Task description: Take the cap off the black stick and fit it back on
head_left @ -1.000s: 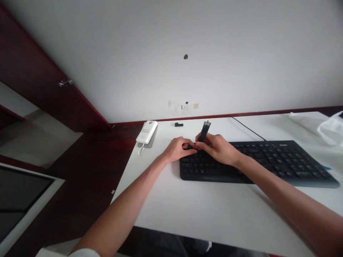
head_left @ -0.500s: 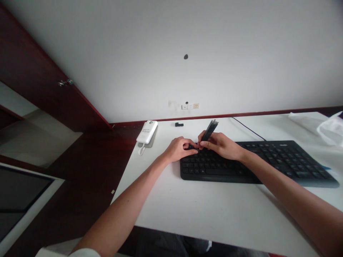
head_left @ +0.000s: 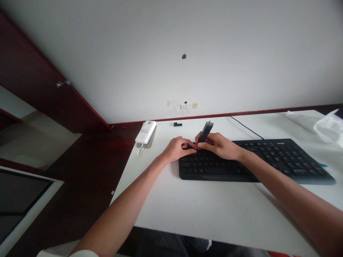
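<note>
A black keyboard (head_left: 219,176) lies on the white table. Over its upper left keys, my right hand (head_left: 221,147) is closed around a slim black stick-like tool (head_left: 205,132). The tool leans, its greyish notched end pointing up and away from me, while its lower end is hidden by my fingers. My left hand (head_left: 177,148) rests at the keyboard's left end with thumb and fingertips drawn together, meeting the right fingertips at the tool's lower end. Whatever lies between the left fingertips is too small to make out.
A white power bank (head_left: 146,132) with a short loop cable lies at the table's left edge. Near the wall is a small black piece (head_left: 177,124). The keyboard's cable (head_left: 246,126) runs to the back edge. At the right sits a crumpled white bag (head_left: 328,125).
Both hands stay at the same spot on the keyboard, with the tool held at nearly the same slant. The whole view has shifted slightly.
</note>
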{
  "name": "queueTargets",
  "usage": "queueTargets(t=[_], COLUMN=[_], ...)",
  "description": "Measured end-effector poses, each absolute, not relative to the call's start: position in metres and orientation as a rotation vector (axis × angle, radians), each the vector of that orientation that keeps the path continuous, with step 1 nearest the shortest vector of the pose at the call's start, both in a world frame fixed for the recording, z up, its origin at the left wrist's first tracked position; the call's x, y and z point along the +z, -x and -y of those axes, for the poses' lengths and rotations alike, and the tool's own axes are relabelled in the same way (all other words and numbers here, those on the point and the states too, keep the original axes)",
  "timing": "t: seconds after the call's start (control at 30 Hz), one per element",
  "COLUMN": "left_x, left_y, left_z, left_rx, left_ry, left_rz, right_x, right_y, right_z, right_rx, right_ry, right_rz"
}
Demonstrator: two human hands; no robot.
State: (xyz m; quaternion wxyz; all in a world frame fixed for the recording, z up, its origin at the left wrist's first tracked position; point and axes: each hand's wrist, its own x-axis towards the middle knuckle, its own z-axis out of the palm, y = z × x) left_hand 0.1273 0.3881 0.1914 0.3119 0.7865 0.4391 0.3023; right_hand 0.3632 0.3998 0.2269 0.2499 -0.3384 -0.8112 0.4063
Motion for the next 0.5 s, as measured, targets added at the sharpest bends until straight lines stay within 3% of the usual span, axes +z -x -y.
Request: queueTargets(t=[0.5], left_x=[0.1914], left_y=[-0.1273], left_z=[-0.3881], left_rx=[0.793], left_ry=[-2.078], left_rz=[-1.134], right_x=[0.2250], right_y=[-0.3688], right_z=[-0.4074], right_rx=[1.329], right_ry=[0.716], right_rz=[2.126])
